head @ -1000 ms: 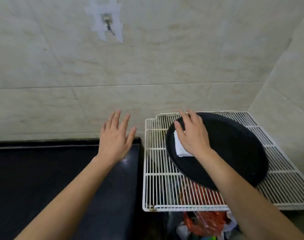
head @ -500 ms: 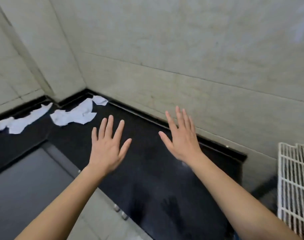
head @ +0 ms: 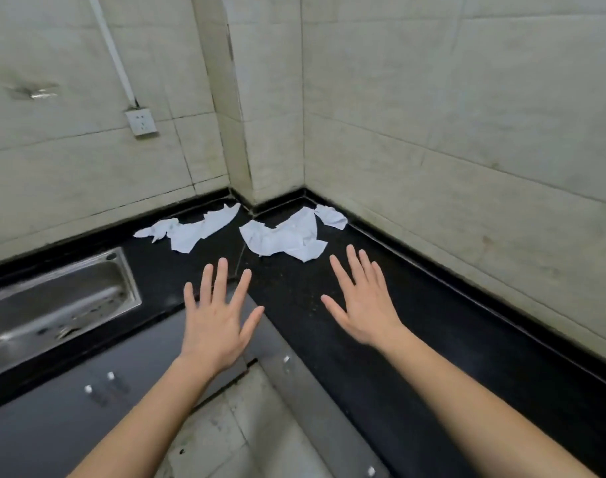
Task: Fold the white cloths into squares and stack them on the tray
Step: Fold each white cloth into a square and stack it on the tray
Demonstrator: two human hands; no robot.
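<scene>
Crumpled white cloths lie in the far corner of a black countertop: one bunch to the left of the corner, another to the right, with a small crumpled piece behind it. My left hand hovers with straight, spread fingers, holding nothing, short of the cloths. My right hand is likewise flat and empty, just in front of the right bunch. The tray is out of view.
A steel sink is set into the counter at the left. Tiled walls meet at a pillar behind the cloths, and a wall socket sits above the left run. Grey cabinet fronts and floor lie below.
The view has swung left from the tray on the wire rack to the counter corner. My right hand left the folded cloth on the tray; both hands now reach toward the crumpled cloths.
</scene>
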